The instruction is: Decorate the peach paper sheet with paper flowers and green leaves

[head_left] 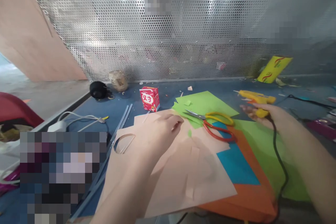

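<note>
My left hand (154,129) hovers over a beige paper sheet (183,175), fingers curled together near a small green scrap (189,133); whether it pinches anything I cannot tell. My right hand (265,113) grips the handle of a yellow glue gun (256,97), whose nozzle points left and whose black cord (278,154) runs back along my forearm. Between the two hands, scissors (215,122) with a yellow and a red handle lie on green paper (202,103).
Blue (236,166), orange (246,196) and light green (265,150) sheets overlap on the blue table. A red carton (150,98), glue sticks (118,129), a white charger with cables (59,125), a black object (98,90) and a yellow packet (274,68) lie about. A perforated metal screen (168,24) closes the back.
</note>
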Demonstrator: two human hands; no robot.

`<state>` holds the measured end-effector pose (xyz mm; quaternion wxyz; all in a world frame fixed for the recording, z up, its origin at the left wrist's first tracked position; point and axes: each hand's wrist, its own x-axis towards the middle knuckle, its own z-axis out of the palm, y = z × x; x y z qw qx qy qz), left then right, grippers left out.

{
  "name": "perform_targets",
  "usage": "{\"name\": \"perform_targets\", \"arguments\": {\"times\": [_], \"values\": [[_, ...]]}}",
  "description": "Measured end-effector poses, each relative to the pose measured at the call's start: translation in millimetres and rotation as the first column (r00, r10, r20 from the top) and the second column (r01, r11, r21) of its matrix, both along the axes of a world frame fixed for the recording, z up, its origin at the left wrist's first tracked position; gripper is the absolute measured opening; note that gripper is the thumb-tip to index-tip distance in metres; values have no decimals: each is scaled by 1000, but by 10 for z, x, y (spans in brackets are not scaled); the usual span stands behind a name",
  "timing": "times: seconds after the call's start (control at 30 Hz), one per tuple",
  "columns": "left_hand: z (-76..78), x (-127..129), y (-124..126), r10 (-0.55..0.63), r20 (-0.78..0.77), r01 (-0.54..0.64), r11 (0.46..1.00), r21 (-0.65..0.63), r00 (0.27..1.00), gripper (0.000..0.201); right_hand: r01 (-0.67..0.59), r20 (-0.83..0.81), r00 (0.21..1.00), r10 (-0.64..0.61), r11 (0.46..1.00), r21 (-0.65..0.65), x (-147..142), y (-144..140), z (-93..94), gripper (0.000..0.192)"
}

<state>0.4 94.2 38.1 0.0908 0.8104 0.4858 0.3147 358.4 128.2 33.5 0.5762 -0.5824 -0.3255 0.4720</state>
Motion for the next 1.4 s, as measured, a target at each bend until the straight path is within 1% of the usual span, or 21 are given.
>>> {"name": "perform_targets", "arguments": {"times": [0.07,0.13,0.2,0.23,0.3,0.43,0.57,0.67,0.77,0.83,0.9,0.97,1.0,1.03,1.1,1.17,1.23,1.27,1.33,1.4], "values": [[-12,-17,33,49,67,-43,995,-89,997,15,-42,-19,999,41,999,-11,-14,-6,6,27],[-45,-31,71,87,117,-61,976,-208,989,15,-75,-11,997,75,997,-6,-70,-22,10,21],[-88,-35,101,117,144,-67,947,-314,983,16,-133,40,991,131,991,26,-167,-39,3,17],[-107,-35,112,133,150,-73,934,-350,980,17,-182,88,980,177,982,56,-224,-46,-5,19],[-131,-35,127,163,154,-94,919,-383,974,16,-265,168,954,247,959,95,-338,-61,-23,22],[-89,-51,152,242,168,-169,918,-360,956,14,-393,259,898,354,912,117,-521,-102,-17,26],[-4,-72,177,309,247,-219,917,-334,918,15,-541,377,815,439,811,224,-746,-118,101,30],[8,-97,195,336,300,-232,914,-333,893,12,-625,424,757,497,739,251,-979,-77,194,23],[-5,-130,206,360,331,-250,910,-331,873,12,-675,492,704,512,698,240,-1149,-59,204,15],[7,-141,193,379,344,-270,907,-324,859,11,-694,554,668,497,685,221,-1175,-108,162,21],[48,-133,153,397,358,-294,905,-308,845,10,-711,608,627,487,677,190,-1135,-202,100,28],[112,-102,90,420,375,-328,900,-287,826,10,-730,624,610,489,653,202,-1065,-309,43,32],[147,-81,55,440,387,-353,894,-277,810,10,-728,625,621,473,642,238,-1033,-356,23,32],[181,-60,22,453,406,-363,888,-282,793,11,-736,611,627,483,625,260,-1009,-394,11,32],[234,-26,-29,464,460,-356,883,-304,757,13,-758,578,624,525,587,284,-993,-447,9,31],[258,-13,-49,464,497,-345,884,-316,734,13,-777,549,613,568,561,286,-1014,-475,35,28],[254,-21,-44,446,509,-332,893,-304,736,11,-771,509,625,592,570,283,-1050,-494,74,26],[245,-29,-37,416,518,-301,907,-294,747,9,-763,474,639,606,581,284,-1065,-504,96,27],[221,-40,-26,302,556,-166,945,-282,774,5,-750,386,660,645,595,290,-1082,-526,132,30],[203,-39,-31,163,599,3,964,-267,784,5,-739,284,673,684,599,310,-1079,-548,150,33]]}}
